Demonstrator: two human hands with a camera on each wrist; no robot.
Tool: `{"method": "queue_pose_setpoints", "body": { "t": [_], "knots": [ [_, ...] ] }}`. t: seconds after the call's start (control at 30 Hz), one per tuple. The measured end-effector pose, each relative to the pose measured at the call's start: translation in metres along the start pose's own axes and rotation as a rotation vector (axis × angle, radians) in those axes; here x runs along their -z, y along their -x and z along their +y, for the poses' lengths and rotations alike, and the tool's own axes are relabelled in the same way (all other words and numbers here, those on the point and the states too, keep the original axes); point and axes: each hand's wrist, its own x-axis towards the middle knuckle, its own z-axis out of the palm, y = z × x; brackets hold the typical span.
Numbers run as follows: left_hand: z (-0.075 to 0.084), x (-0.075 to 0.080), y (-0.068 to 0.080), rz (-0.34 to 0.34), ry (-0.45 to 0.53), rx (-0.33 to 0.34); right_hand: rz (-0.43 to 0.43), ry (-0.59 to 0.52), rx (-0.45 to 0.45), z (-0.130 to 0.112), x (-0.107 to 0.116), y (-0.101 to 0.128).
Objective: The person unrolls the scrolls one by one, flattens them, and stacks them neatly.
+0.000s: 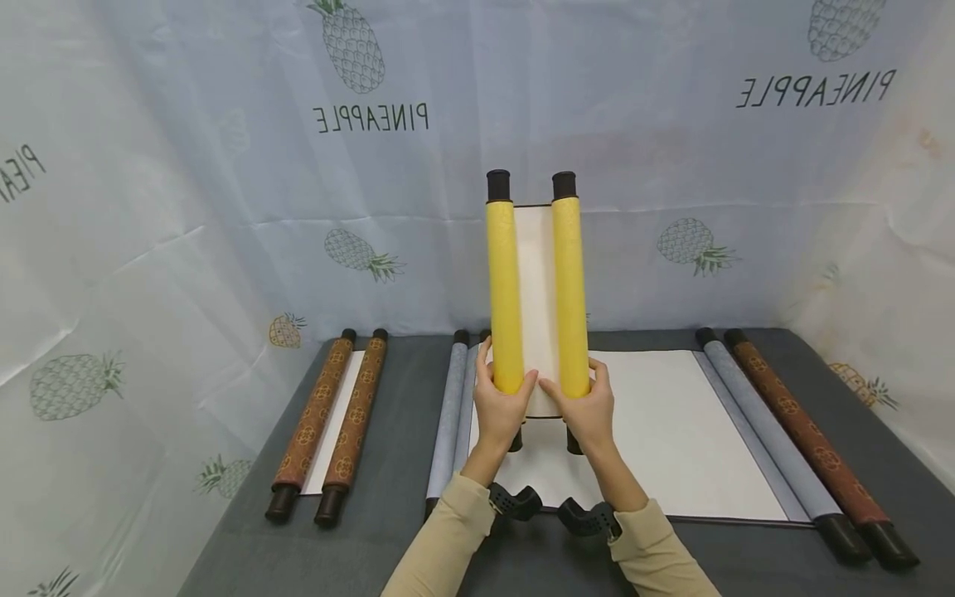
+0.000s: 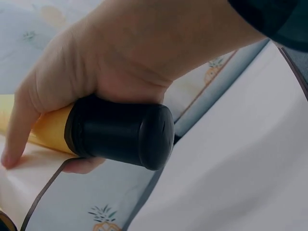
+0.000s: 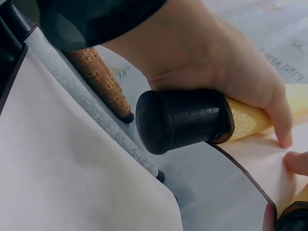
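A person holds a yellow scroll [image 1: 535, 290] upright above a grey bench [image 1: 246, 547], both rollers standing nearly vertical with a strip of cream paper showing between them. The left hand [image 1: 498, 404] is wrapped around the lower end of the left roller, the right hand [image 1: 589, 408] around the lower end of the right one — each grip closed on its roller, the thumbs reaching inward onto the paper. Black end caps [image 1: 498, 184] top the rollers; the wrist views show the bottom caps, one jutting from under the left hand [image 2: 110, 72] as a dark knob [image 2: 122, 131], the other from under the right hand [image 3: 216, 62] as a matching knob [image 3: 180, 120].

Beneath the raised scroll, a large pale blue scroll [image 1: 671, 431] lies opened flat on the bench, its white sheet spread wide; one roller [image 1: 449, 419] rests just left of the hands, the other [image 1: 768, 431] at the far right. Touching that right roller lies a rolled brown patterned scroll [image 1: 809, 439]. Well apart to the left, a second brown patterned scroll [image 1: 332, 427] lies partly opened, a narrow band of white between its two rollers. A pale sheet printed with pineapples [image 1: 351, 50] hangs behind and beside the bench — lettering on it reads mirrored.
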Motion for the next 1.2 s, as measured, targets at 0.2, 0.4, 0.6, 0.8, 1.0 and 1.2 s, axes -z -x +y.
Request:
{"method": "queue_pose_setpoints", "body": {
  "t": [0.2,0.4,0.6,0.8,1.0,1.2],
  "knots": [
    [0.000,0.003,-0.002,0.020,-0.011,-0.009,-0.018,-0.033,-0.017,-0.001,0.004,-0.003],
    [-0.001,0.006,-0.004,-0.023,-0.004,0.026,-0.024,0.003,-0.033,0.000,0.010,-0.005],
    [0.000,0.011,-0.009,-0.046,0.015,0.024,-0.009,0.034,-0.023,0.001,0.014,-0.010],
    [-0.005,0.015,-0.014,-0.024,-0.012,-0.028,-0.009,0.044,-0.024,0.003,0.019,-0.013],
    [-0.005,0.018,-0.016,-0.048,-0.049,-0.030,-0.082,-0.003,-0.032,-0.001,0.025,-0.015],
    [-0.002,0.016,-0.012,-0.041,-0.129,-0.056,-0.111,-0.009,0.004,-0.002,0.025,-0.014]
  ]
}}
